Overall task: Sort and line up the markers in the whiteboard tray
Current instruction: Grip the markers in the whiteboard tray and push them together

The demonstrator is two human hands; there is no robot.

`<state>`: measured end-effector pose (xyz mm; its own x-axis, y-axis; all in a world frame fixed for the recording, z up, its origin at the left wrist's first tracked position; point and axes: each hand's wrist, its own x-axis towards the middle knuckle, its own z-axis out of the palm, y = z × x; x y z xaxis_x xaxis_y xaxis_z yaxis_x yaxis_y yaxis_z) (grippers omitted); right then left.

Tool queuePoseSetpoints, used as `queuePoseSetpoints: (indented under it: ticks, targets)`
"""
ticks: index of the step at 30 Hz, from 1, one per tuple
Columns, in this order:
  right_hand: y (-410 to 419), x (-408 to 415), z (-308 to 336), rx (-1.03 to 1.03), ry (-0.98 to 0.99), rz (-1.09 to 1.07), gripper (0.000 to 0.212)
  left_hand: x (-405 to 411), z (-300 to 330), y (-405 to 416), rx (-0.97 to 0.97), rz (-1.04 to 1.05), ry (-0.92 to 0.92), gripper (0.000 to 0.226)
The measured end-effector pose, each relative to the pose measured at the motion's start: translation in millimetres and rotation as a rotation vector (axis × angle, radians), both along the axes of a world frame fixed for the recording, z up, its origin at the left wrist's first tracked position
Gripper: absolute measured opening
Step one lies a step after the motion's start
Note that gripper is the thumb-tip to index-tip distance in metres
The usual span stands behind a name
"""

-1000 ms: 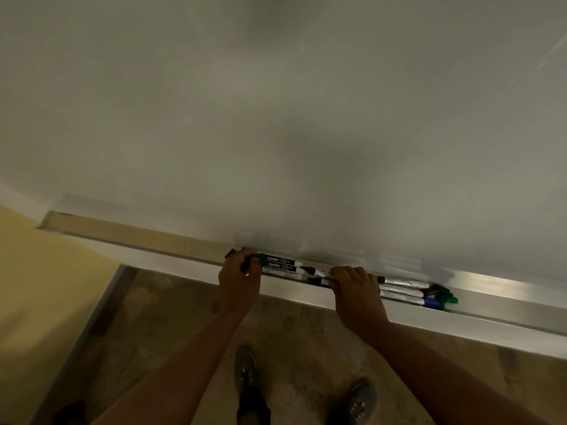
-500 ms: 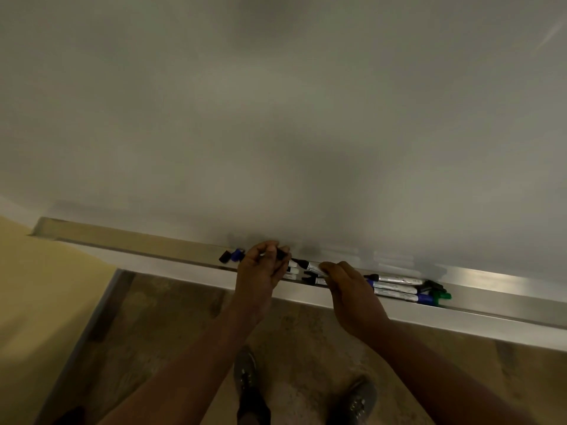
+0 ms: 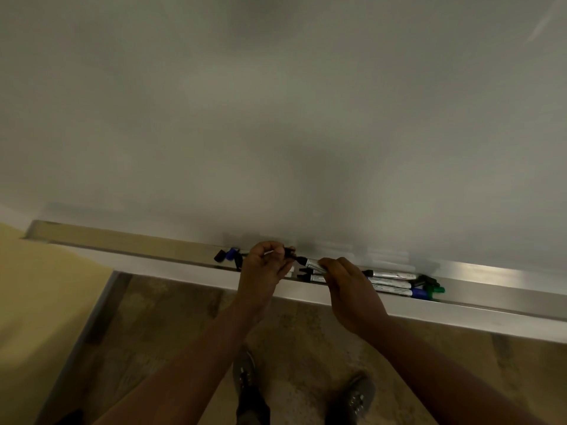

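A long metal whiteboard tray (image 3: 129, 240) runs under the whiteboard. My left hand (image 3: 264, 268) pinches a black cap (image 3: 288, 252) just left of an uncapped marker's tip. My right hand (image 3: 346, 283) grips that silver-bodied black marker (image 3: 310, 262), lifted slightly above the tray. Several markers (image 3: 395, 283) lie side by side to the right, with black, blue and green ends at the far right. Loose caps (image 3: 228, 255), black and blue, lie in the tray left of my left hand. More markers lie partly hidden under my hands.
The whiteboard (image 3: 276, 118) fills the upper view. Below the tray is a speckled floor with my two shoes (image 3: 245, 372). A yellow wall (image 3: 36, 302) stands at the left. The tray's left stretch holds nothing.
My left hand left the markers' left ends, moved right and picked up a black cap, uncovering loose caps. My right hand lifted one marker, and the cap now sits close to its tip.
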<state>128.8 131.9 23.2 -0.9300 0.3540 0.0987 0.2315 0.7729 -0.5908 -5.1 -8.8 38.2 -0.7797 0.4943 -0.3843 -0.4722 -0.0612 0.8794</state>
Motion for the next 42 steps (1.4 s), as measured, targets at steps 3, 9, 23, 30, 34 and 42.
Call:
queuePoseSetpoints:
  ticks: [3,9,23,30,34,42]
  targets:
    - [0.3,-0.2,2.3,0.018,0.001,0.013,0.029,2.0,-1.7,1.7,-0.073,-0.078,0.077,0.012]
    - [4.4,-3.7,4.9,0.006,0.044,-0.015,0.019,7.5,-2.0,4.7,-0.304,-0.204,0.310,0.024]
    - [4.6,-3.7,24.8,0.210,0.143,0.017,0.033,-3.3,0.4,13.8,-0.560,-0.244,0.728,0.059]
    - [9.5,1.4,21.7,0.219,0.151,-0.005,0.030,4.5,-0.8,22.9,-0.609,-0.276,0.802,0.055]
    - [12.4,3.1,11.8,0.196,0.066,0.027,0.029,2.4,-8.3,18.9,-0.714,-0.386,0.823,0.049]
    - [27.6,7.3,-27.5,0.153,-0.112,0.063,0.035,4.4,-32.5,14.0,-0.566,-0.652,0.904,0.016]
